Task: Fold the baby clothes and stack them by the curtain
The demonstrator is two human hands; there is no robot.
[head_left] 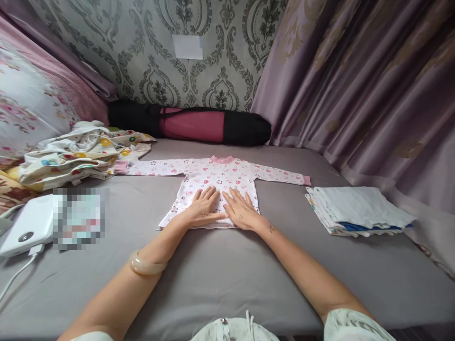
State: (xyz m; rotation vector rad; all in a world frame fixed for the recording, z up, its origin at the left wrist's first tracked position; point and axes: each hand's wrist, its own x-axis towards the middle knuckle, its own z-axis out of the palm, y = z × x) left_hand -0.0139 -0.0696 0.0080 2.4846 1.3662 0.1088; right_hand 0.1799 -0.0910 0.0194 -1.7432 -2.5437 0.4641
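Observation:
A small white long-sleeved shirt (216, 177) with pink hearts and a pink collar lies spread flat on the grey bed sheet (220, 274), sleeves stretched out to both sides. My left hand (203, 207) rests palm down on the shirt's lower middle, fingers stretched flat. My right hand (241, 210) lies flat right beside it, fingers spread, the two hands nearly touching. Neither hand holds anything. A pale bangle (144, 265) sits on my left forearm.
A stack of folded cloths (357, 208) lies at the right. A heap of patterned clothes (78, 154) sits at the left. A white power bank (26, 226) with a cable lies at the left edge. A black-and-pink rolled bag (192, 124) lies against the wall, purple curtains (362, 85) on the right.

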